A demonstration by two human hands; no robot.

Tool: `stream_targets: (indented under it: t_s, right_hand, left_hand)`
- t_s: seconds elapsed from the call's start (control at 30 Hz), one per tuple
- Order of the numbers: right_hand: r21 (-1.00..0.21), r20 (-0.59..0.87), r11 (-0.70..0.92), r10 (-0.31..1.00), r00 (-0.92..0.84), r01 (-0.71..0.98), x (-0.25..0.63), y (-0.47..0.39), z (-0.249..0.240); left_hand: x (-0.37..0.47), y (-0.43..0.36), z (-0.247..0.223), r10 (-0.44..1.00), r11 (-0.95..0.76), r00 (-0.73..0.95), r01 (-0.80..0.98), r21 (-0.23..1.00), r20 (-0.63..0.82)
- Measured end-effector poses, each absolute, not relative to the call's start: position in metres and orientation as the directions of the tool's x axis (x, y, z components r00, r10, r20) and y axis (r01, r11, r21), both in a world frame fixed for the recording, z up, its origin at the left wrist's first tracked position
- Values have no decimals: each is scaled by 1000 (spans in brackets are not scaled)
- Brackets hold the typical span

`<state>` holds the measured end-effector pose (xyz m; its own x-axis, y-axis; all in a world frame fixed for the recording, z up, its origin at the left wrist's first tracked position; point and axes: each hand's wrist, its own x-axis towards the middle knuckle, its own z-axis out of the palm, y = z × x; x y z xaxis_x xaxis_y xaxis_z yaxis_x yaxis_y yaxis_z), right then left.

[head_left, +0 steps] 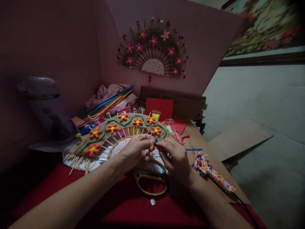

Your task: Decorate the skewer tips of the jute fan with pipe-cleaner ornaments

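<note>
Above the red-covered table, your left hand and right hand meet, fingertips pinching a small blue piece. Beyond lies the flowered twine fan; behind rises a pinkish wall.

Purple thermos far left; framed painting upper right.

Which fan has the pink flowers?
The upper fan, up on the pinkish backing. The lower fan, nearest the left hand, has orange flowers.
</note>
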<state>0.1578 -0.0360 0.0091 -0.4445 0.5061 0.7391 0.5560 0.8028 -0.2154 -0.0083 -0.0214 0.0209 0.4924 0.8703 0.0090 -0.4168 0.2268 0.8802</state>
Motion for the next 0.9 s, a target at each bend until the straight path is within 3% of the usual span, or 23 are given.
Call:
stream_targets:
  t_s: [0.13,0.33,0.57,0.8,0.9]
  right_hand:
    - [-190,739,773,519,-429,606,157,-36,11]
    - [-59,735,706,509,-448,706,158,-37,15]
    - [-21,736,680,507,-449,733,157,-37,15]
    - [-41,722,689,521,-455,723,159,-38,15]
    - [9,738,676,493,-461,737,159,-38,17]
  left_hand:
    - [-7,-22,22,904,175,427,-368,913,-1]
    - [-6,-26,30,953,18,298,-210,978,46]
    - [-13,-18,28,911,123,411,-191,974,-34]
    - [-14,-20,33,909,168,410,-205,964,-72]
    - [-14,-20,33,922,138,382,-188,972,-57]
